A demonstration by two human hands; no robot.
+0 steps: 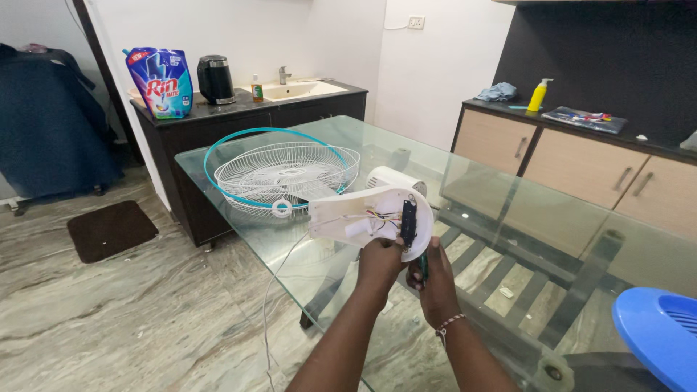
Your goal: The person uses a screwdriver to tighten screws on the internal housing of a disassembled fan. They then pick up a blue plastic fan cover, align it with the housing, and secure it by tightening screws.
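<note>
Blue refill pouch (161, 81) stands on the dark counter (218, 110)

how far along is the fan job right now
Done: the wire fan guard is off and lies on the glass table. In hand: the left hand holds the opened white fan base, wires exposed; the right hand works a screwdriver under it. Left: base still open, fan unassembled.

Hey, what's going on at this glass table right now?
A person holds an opened white fan base above the glass table, wires showing inside. The left hand supports it from below, while the right hand holds a green-handled tool against it. A wire fan guard with a teal rim lies on the table behind.
</note>
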